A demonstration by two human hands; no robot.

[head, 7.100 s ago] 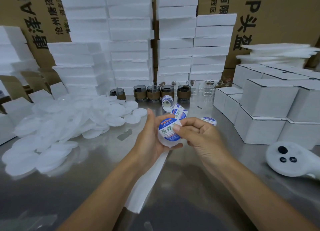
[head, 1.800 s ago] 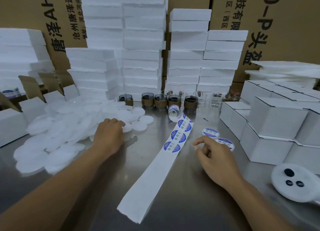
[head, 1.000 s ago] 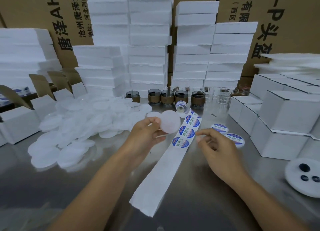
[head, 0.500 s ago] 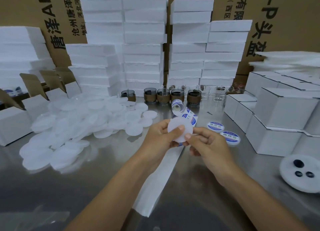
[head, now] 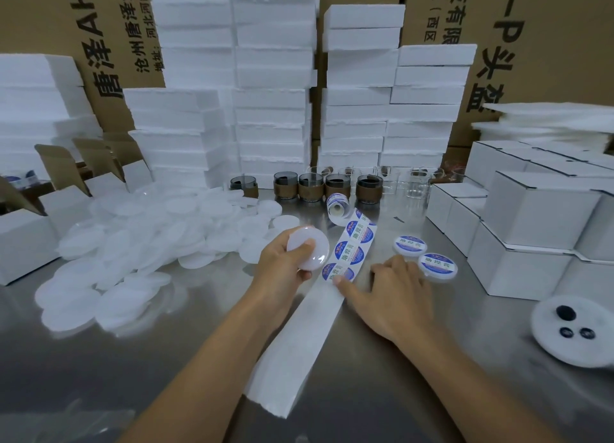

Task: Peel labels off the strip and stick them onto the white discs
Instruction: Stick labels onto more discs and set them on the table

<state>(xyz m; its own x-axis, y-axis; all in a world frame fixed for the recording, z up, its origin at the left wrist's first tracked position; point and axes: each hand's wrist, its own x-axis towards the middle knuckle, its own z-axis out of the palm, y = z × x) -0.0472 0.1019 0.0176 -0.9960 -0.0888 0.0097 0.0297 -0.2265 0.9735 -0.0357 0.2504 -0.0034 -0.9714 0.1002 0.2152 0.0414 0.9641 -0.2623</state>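
Note:
My left hand (head: pixel 285 266) grips a blank white disc (head: pixel 309 247) above the steel table, thumb across its face. A label strip (head: pixel 352 253) runs from a small roll (head: pixel 337 206) toward me, with several round blue-and-white labels at its far part and bare white backing (head: pixel 299 349) nearer me. My right hand (head: pixel 388 293) lies flat on the table, its thumb tip touching the edge of the nearest label (head: pixel 335 271). Two labelled discs (head: pixel 410 245) (head: pixel 437 265) lie just beyond my right hand. A big heap of blank discs (head: pixel 149 243) spreads to the left.
Stacked white foam blocks (head: pixel 272 93) and cardboard cartons fill the back. Dark cups with brown sleeves (head: pixel 312 186) and clear glasses (head: pixel 415 183) line up behind the roll. White boxes (head: pixel 538 230) stand at right, open boxes (head: pixel 26 233) at left. A white controller (head: pixel 574 333) lies at right.
My hands have parted: the left still holds the blank disc, slightly to the left. The right hand has dropped from the disc onto the table, thumb at the strip's nearest label.

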